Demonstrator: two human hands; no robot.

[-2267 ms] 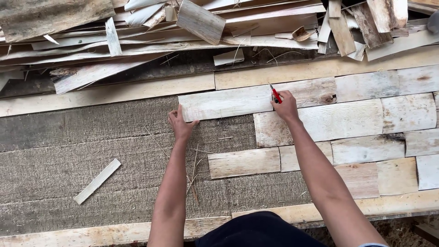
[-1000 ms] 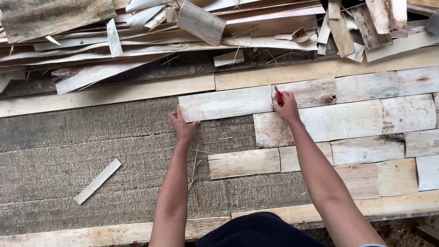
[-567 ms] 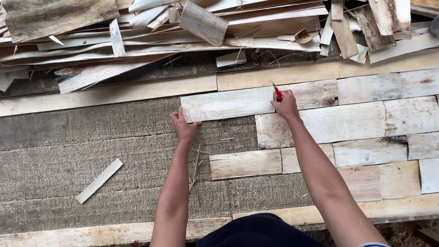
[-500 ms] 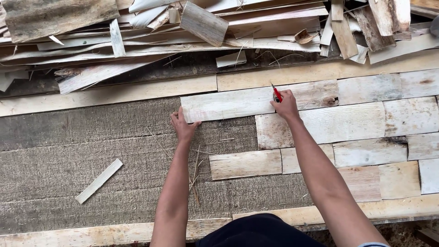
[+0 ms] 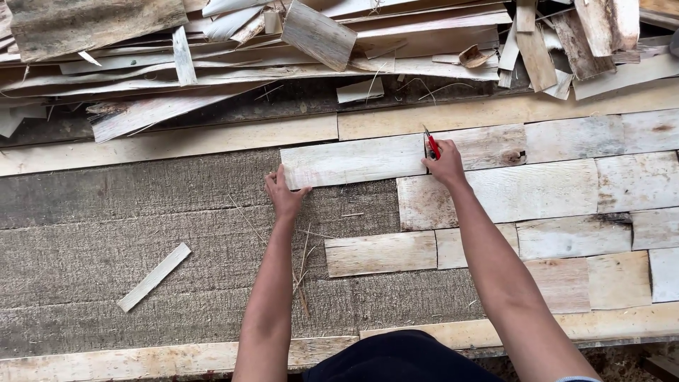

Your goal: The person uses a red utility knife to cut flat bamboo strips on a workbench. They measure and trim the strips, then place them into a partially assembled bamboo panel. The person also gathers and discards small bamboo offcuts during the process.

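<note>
Hands [image 5: 286, 198] on board-covered grey mat [image 5: 127, 219]

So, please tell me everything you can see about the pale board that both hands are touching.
The pale board is a long, flat strip of rough, whitish wood with ragged edges. It lies level on the grey fibrous mat, its long side running left to right, just below the tan frame plank. The left hand presses its lower left corner. The right hand rests at its right end, holding a red marking tool against the seam with the next board.

A scrap pile [image 5: 353, 49] lies behind the laid boards [image 5: 566, 191]; a loose strip [image 5: 154, 276] lies far left.
</note>
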